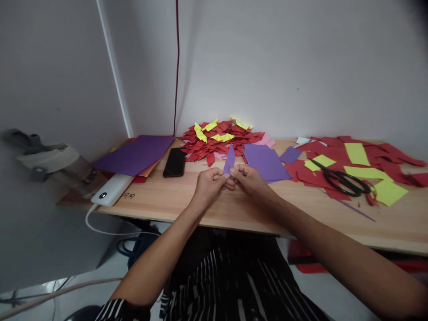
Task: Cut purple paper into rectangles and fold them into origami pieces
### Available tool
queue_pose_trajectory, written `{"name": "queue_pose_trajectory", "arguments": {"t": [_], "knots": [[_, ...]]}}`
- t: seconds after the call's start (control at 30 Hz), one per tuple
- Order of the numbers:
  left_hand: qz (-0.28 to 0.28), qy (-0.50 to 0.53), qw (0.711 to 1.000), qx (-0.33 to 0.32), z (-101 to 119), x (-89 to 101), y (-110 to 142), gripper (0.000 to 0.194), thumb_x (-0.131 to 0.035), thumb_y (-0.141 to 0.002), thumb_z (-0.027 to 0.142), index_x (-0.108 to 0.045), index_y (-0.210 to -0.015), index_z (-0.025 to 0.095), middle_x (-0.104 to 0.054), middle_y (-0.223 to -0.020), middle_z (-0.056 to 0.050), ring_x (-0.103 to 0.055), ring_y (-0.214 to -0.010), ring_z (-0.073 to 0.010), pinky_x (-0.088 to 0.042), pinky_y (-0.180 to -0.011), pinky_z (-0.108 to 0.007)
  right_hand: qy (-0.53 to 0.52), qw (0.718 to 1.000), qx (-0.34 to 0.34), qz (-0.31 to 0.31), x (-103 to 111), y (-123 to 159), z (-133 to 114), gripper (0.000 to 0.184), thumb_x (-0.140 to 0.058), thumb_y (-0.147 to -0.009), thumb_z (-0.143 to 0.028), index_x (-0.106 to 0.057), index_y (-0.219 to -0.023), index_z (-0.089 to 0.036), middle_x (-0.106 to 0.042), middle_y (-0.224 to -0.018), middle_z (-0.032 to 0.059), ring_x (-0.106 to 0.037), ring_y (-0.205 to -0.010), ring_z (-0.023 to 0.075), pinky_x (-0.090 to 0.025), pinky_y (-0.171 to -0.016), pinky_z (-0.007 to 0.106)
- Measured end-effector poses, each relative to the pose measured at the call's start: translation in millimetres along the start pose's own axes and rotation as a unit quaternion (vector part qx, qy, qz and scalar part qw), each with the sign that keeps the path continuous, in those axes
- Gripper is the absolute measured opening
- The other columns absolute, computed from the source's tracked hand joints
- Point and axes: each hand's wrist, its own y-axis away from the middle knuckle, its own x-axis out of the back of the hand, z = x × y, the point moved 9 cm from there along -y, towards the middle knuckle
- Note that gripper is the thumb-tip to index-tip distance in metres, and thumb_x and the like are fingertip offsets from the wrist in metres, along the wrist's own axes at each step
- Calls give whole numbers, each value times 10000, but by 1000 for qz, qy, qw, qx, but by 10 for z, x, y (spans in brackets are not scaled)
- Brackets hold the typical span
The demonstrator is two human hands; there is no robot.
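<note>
Between my two hands, just above the wooden table, is a narrow folded strip of purple paper [230, 158], its long end pointing away from me. My left hand [213, 181] pinches its near end from the left. From the other side my right hand [247, 177] grips the same end, thumb and fingertips closed; the fingers cover the lower part of the strip. Right beside my right hand lies a stack of purple paper rectangles [265, 162]. Behind the strip rises a heap of folded red paper pieces [217, 147] with some yellow and pink ones.
Black-handled scissors [346, 180] lie on red and yellow paper scraps [389, 191] at the right. A black phone [174, 162] is left of my hands. Farther left, purple sheets [135, 154] rest over a white power bank [112, 191], near a bottle [63, 167].
</note>
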Motion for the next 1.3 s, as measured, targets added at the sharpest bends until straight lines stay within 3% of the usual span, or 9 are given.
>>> {"name": "queue_pose_trajectory", "arguments": {"t": [0.2, 0.37, 0.63, 0.97, 1.3], "knots": [[4, 23, 1000, -1, 43, 7, 21, 234, -709, -755, 312, -596, -679, 122, -718, -622, -93, -669, -512, -163, -538, -592, -278, 16, 1000, -2, 13, 26, -19, 39, 433, -630, -790, -581, -478, -660, -197, -475, -602, -36, -404, -535, 98, -344, -550, 266], [35, 22, 999, -15, 66, 59, 9, 182, -684, -755, 263, -581, -675, 136, -711, -599, -72, -658, -497, -153, -533, -577, -264, 11, 1000, -7, -7, -28, 12, 7, 432, -616, -800, -595, -496, -684, -197, -550, -637, 3, -482, -594, 130, -392, -592, 283], [28, 34, 999, 8, -5, 40, -24, 161, -675, -747, 247, -580, -685, 132, -699, -582, -64, -640, -473, -141, -522, -559, -256, -22, 999, 12, -47, -100, 10, -16, 386, -596, -833, -549, -429, -723, -218, -503, -621, -31, -469, -577, 122, -399, -612, 292], [31, 85, 996, 13, -5, 77, -22, 197, -711, -730, 274, -597, -658, 131, -710, -616, -58, -624, -503, -111, -470, -560, -219, 76, 996, 37, 2, 25, 24, -117, 266, -576, -837, -436, -513, -753, -191, -499, -678, -23, -443, -607, 118, -371, -605, 272], [48, 37, 998, -10, 19, 94, -20, 198, -703, -750, 285, -588, -679, 140, -712, -621, -61, -647, -506, -130, -454, -549, -226, 108, 992, 55, 41, 76, 24, -114, 212, -596, -796, -393, -545, -773, -189, -569, -699, -2, -504, -642, 136, -397, -596, 269]]}}
